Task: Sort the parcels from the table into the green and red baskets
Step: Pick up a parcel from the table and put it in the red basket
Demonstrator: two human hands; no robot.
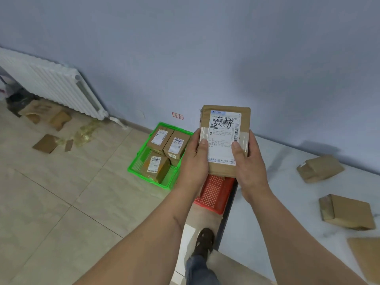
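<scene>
We see both hands up in front, grasping one parcel (225, 138) between them. Left hand (194, 159) grips its left edge, thumb over the front face; right hand (249, 161) grips the right edge, thumb on the white shipping label (224, 136). Parcel is brown cardboard, held upright with the label facing us, black handwriting scrawled across the label, clear tape across the middle.

Directly below the hands, on the floor, sits the red basket (214, 195), mostly hidden by the parcel and wrists; we cannot tell what is inside. Just left of the left hand is the green basket (139, 161), also on the floor and against the wall, holding at least three labelled brown parcels (173, 145).

Right of the right hand runs the white counter (287, 202), its dark edge beside the red basket. Three more brown parcels lie on it: one (319, 168) far right near the wall, one (347, 211) nearer us, and one (368, 258) cut off at the frame edge.

Below the arms, a dark shoe (204, 241) and a jeans leg on the tiled floor (61, 202). Far left of the hands, a white radiator (51, 83) on the wall, with cardboard scraps (46, 143) and crumpled tape under it. A small red-bordered tag (177, 116) sticks on the wall above the green basket.
</scene>
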